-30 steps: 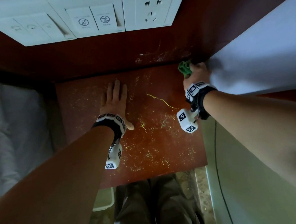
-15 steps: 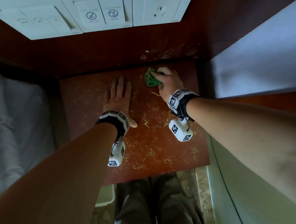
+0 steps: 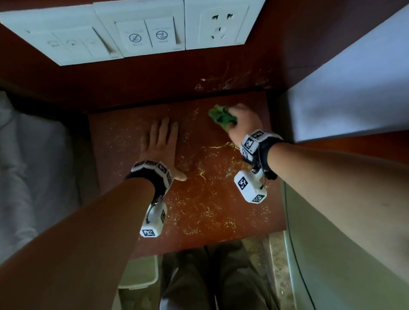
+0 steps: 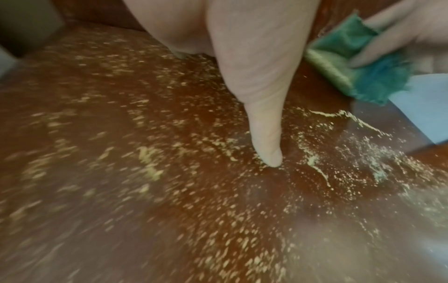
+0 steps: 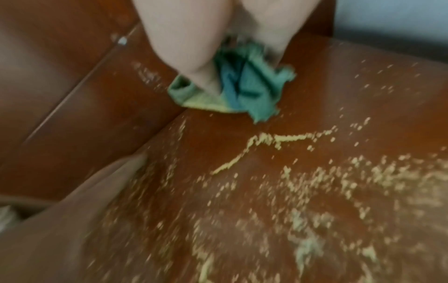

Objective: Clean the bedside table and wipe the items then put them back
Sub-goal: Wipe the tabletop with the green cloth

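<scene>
The reddish-brown bedside table top [image 3: 126, 137] is strewn with yellow crumbs [image 3: 211, 207], with a thin swept line of them [image 5: 281, 138] near its middle. My right hand [image 3: 241, 123] grips a bunched green cloth [image 3: 221, 117] and presses it on the table's far right part. In the right wrist view the cloth [image 5: 244, 90] is crumpled under the fingers. My left hand [image 3: 162, 144] lies flat on the table's middle left, fingers straight, thumb [image 4: 266, 145] spread out on the crumbs. The cloth [image 4: 363, 63] shows at the upper right of the left wrist view.
A white switch and socket panel [image 3: 134, 28] sits on the dark wooden wall behind the table. White bedding [image 3: 5, 163] lies to the left, a white bed edge [image 3: 368, 87] to the right. A pale bin [image 3: 140, 272] and my legs [image 3: 213, 292] are below the table's front edge.
My right hand with the cloth swept left from the table's far right corner toward the middle, then came back a little to the right. The left hand has stayed flat in place.
</scene>
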### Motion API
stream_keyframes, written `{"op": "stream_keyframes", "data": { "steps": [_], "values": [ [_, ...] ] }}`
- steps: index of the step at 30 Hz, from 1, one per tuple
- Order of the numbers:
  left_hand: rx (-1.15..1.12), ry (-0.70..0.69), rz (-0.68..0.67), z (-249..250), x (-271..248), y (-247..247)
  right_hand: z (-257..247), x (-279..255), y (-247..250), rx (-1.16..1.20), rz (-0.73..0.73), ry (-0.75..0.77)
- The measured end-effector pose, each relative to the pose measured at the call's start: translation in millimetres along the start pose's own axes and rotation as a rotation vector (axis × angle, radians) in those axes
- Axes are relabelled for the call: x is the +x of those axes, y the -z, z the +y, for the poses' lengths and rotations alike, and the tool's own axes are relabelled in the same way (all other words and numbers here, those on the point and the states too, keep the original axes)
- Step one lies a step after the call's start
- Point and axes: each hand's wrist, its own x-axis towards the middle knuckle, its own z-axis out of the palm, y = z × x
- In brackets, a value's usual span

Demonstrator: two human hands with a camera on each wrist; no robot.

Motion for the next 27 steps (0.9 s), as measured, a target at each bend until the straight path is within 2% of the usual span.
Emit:
{"op": "stream_keyframes", "data": {
  "steps": [2,4,8,10,13,18,22,25,27],
  "values": [
    [-0.023,0.055,-0.001,-10,-8,-3,8,4,8,-0.118,0.113,-0.053],
    [-0.028,0.094,-0.003,-22,-14,-6,18,12,11,-0.185,0.164,-0.127],
    [-0.040,0.154,-0.022,-42,-16,-13,23,20,0,-0.062,0.175,-0.251],
    [-0.046,0.175,-0.033,-49,-15,-18,16,21,-11,-0.061,0.178,-0.258],
    [-0.058,0.176,-0.033,-52,-13,-22,0,23,-26,-0.005,0.177,-0.190],
    [-0.057,0.180,-0.030,-49,-13,-20,-32,31,-44,-0.124,0.060,0.006],
    [-0.057,0.175,-0.025,-49,-13,-21,-47,29,-55,-0.089,-0.045,0.181],
    [-0.060,0.177,-0.034,-50,-13,-21,-45,7,-65,-0.119,-0.168,0.283],
    [-0.064,0.181,-0.039,-49,-13,-21,-40,-13,-71,-0.194,-0.321,0.324]
  ]
}}
